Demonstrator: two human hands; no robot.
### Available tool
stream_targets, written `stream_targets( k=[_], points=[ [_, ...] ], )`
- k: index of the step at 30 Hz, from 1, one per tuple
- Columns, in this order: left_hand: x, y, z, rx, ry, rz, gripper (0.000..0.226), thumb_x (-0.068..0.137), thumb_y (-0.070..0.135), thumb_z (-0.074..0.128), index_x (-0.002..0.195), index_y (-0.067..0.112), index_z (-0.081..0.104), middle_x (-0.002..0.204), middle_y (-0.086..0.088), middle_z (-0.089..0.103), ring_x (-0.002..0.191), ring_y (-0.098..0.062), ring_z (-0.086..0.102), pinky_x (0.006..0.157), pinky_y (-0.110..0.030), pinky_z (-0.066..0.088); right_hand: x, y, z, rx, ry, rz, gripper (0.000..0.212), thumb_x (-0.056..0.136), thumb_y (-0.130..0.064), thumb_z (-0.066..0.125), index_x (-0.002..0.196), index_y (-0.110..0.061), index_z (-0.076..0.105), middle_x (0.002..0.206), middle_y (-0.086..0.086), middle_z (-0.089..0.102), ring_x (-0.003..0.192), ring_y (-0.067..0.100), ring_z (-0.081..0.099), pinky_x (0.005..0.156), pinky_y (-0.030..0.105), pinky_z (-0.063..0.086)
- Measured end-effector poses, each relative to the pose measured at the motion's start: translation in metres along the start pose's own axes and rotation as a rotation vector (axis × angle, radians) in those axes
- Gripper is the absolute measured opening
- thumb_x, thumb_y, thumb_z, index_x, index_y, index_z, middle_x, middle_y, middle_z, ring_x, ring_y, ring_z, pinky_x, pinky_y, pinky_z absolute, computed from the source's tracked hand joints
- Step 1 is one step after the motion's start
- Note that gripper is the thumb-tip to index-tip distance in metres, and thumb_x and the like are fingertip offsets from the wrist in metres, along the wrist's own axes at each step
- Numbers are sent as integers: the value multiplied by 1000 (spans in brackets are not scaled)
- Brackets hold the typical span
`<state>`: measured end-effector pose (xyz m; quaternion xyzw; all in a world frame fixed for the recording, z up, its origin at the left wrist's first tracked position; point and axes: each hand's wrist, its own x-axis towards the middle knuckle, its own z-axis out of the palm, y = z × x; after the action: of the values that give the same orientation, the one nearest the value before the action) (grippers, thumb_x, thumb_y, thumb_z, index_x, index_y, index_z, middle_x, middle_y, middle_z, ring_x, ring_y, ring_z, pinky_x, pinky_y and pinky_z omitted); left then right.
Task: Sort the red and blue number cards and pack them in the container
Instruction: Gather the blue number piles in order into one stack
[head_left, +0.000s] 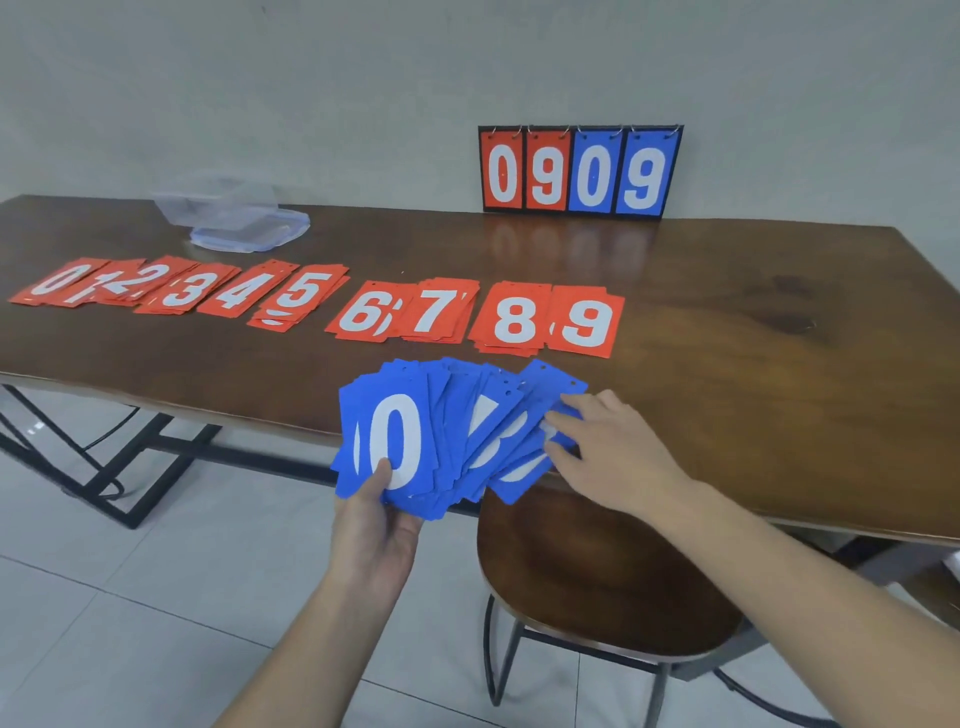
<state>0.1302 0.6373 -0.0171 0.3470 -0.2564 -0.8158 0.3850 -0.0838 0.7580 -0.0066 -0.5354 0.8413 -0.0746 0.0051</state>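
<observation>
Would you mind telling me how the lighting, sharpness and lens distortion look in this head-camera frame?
Head view: soft, even light; the glossy table mirrors the scoreboard faintly. Wide-angle bending curves the table's edges. The clear container looks hazy; the blue cards near the right hand are slightly blurred.

Plain pale grey wall (363, 78) behind, evenly lit. Long dark wooden table (727, 322) on black metal frame legs (130, 467), pushed against wall; glossy top, faint reflections. Brown wooden stool (597, 571) on metal legs at near table edge. Light grey floor tiles (130, 623), thin grout lines.
</observation>
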Motion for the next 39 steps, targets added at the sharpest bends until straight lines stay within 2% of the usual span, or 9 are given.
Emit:
stream_targets(
  k=[6, 14, 20, 22, 24, 28, 33, 36, 39],
  points=[
    [-5, -2, 2, 102, 6, 99, 36, 104, 8, 46, 136, 21, 58, 127, -2, 69, 114, -23, 68, 91, -47, 56, 0, -25, 2, 306, 76, 64, 56, 98, -41, 54, 147, -23, 34, 132, -3, 54, 124, 15, 41, 98, 28, 38],
    [-10, -3, 11, 115, 14, 78, 36, 104, 6, 48, 134, 22, 58, 124, -3, 71, 109, -26, 71, 83, -47, 60, 0, -35, 4, 435, 45, -13, 76, 95, -32, 63, 155, -35, 16, 130, -3, 55, 120, 14, 47, 95, 28, 42],
    [-5, 8, 8, 218, 21, 189, 41, 103, 5, 51, 138, 24, 52, 128, 2, 69, 113, -23, 69, 97, -49, 54, 16, -14, -5, 1009, 102, 217, 66, 97, -16, 58, 153, -31, 26, 155, -3, 37, 136, 14, 43, 106, 26, 36],
    [-4, 13, 16, 266, -9, 251, 39, 102, 5, 52, 136, 24, 51, 124, 5, 70, 112, -19, 69, 92, -43, 57, 24, -11, -11, 1151, 71, 294, 66, 97, -15, 57, 153, -32, 27, 158, -2, 34, 139, 15, 41, 104, 28, 36],
    [-3, 17, 25, 342, -40, 308, 36, 102, 6, 53, 132, 25, 51, 122, 6, 71, 110, -18, 70, 83, -38, 60, 33, -11, -17, 1261, 37, 343, 65, 98, -15, 57, 153, -34, 28, 154, -5, 37, 136, 13, 44, 97, 27, 37],
    [6, 22, 42, 532, -69, 455, 32, 101, 10, 57, 123, 32, 52, 119, 7, 69, 111, -15, 68, 92, -41, 57, 50, -14, -23, 1498, 54, 397, 61, 94, -16, 56, 150, -32, 36, 129, -6, 61, 114, 13, 60, 92, 31, 49],
    [8, 25, 60, 693, -173, 601, 30, 99, 18, 61, 124, 28, 49, 121, 8, 66, 111, -7, 66, 77, -20, 57, 61, -15, -34, 1546, 178, 413, 59, 85, -48, 60, 141, -38, 47, 129, -10, 63, 118, 14, 61, 91, 34, 49],
    [12, 24, 62, 770, -227, 687, 28, 99, 20, 58, 122, 32, 50, 122, 10, 64, 115, -5, 64, 81, -20, 56, 59, -11, -43, 1544, 279, 397, 34, 98, -43, 54, 130, -33, 54, 118, -17, 61, 107, -1, 58, 82, 21, 43],
    [19, 20, 57, 809, -250, 687, 36, 96, 30, 58, 130, 29, 49, 130, 6, 60, 124, -9, 59, 85, -24, 57, 56, -5, -39, 1475, 303, 422, 30, 101, -41, 51, 110, -16, 62, 103, -10, 64, 92, 7, 59, 73, 24, 41]
  ],
)
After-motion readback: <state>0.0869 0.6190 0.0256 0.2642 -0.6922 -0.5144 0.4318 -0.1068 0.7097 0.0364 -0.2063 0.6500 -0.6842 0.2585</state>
